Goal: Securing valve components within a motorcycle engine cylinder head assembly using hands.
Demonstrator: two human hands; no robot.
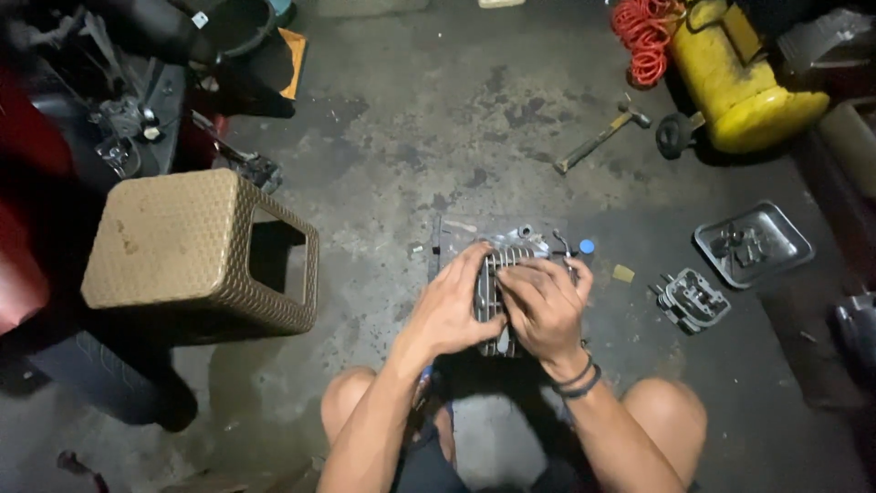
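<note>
Two hands clasp one finned metal part that we hold low over the concrete floor, between our knees. Our left hand wraps its left side, fingers curled over the fins; our right hand closes over the right side, fingertips pressed on top. A small blue cap lies just beside it. Further right sit a second finned piece and a metal tray; a woven stool stands to the left

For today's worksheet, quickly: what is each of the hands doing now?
Left hand: closed on the finned metal engine part.
Right hand: gripping the same part from above.
</note>
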